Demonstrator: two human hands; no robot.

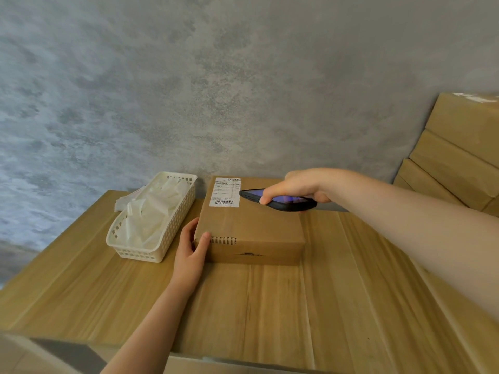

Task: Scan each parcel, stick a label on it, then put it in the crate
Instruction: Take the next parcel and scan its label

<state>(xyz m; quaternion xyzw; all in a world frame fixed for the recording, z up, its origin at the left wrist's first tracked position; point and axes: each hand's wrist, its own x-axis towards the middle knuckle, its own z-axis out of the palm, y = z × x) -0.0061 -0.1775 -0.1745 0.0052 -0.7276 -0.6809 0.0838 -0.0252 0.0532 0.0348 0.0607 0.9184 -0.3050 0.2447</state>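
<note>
A flat brown cardboard parcel (pixel 251 228) lies on the wooden table (pixel 270 306), near the back wall. A white shipping label with barcodes (pixel 225 192) is stuck on its far left top. My right hand (pixel 294 186) grips a dark phone (pixel 280 201), held level just above the parcel's far right part with its screen lit, pointing toward the label. My left hand (pixel 192 249) holds the parcel's near left corner, thumb on the front face and fingers along the left side.
A white perforated plastic basket (pixel 151 249) holding translucent white sheets stands left of the parcel. More sheets lie behind it. Several stacked cardboard boxes (pixel 459 152) lean at the right by the grey wall. A cardboard edge (pixel 189 365) shows below the table's front.
</note>
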